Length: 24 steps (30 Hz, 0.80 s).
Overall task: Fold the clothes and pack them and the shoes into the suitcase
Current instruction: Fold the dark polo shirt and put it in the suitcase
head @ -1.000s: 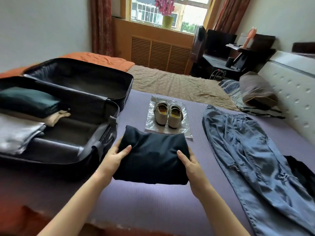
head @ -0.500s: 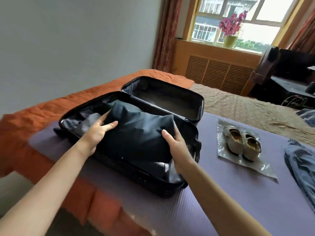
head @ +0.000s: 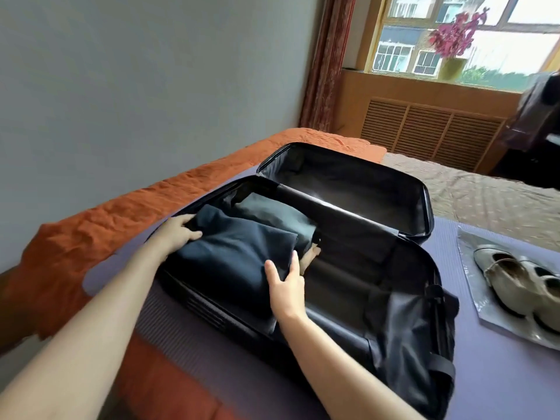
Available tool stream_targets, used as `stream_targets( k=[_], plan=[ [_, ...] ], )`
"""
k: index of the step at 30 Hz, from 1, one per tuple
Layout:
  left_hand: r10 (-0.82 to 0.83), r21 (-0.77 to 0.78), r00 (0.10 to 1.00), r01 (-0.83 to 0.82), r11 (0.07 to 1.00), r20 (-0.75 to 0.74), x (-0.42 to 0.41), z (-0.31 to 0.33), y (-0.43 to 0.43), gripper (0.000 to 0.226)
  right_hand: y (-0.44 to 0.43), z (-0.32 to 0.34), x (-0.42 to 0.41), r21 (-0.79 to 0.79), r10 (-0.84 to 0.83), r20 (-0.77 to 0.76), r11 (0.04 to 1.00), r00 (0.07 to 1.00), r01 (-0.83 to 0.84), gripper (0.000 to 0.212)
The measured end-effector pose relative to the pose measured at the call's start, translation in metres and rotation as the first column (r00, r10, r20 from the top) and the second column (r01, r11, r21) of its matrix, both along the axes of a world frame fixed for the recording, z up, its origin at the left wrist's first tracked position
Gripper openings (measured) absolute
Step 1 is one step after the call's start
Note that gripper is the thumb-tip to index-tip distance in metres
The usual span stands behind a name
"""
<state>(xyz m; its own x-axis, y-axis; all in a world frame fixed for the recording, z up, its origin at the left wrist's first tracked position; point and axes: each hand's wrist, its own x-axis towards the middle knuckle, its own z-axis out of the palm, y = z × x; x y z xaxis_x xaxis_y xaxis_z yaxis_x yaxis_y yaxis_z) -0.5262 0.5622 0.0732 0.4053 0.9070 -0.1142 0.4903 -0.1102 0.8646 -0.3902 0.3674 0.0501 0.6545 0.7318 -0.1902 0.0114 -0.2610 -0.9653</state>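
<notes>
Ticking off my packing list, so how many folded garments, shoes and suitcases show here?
Folded garments, packed: 2, a navy garment and a dark green garment
Shoes: 2, still outside on clear plastic
Suitcase: 1, open
Total: 5

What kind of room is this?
Most likely a bedroom: a wide bed with an orange cover, a curtained window with potted flowers, and an open suitcase lying on the bed.
</notes>
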Motion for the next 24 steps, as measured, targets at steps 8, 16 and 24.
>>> stream_targets(
  k=[8, 16, 24],
  plan=[
    [0.016, 0.018, 0.987, -0.013, 1.000, -0.163, 0.004, 0.003, 0.001, 0.055, -0.003, -0.004, 0.003, -0.079, 0.035, -0.030, 0.996, 0.999, -0.037, 0.077],
    [0.155, 0.236, 0.948, -0.088, 0.968, -0.279, 0.001, 0.003, -0.009, 0.060, -0.009, 0.006, -0.005, -0.230, 0.057, 0.058, 0.972, 0.997, -0.042, 0.091],
    [-0.165, 0.473, 0.864, 0.409, 0.780, -0.476, 0.010, 0.001, -0.035, 0.057, 0.001, 0.000, -0.003, -0.270, 0.327, 0.629, 0.943, 0.706, -0.196, 0.090]
  ],
)
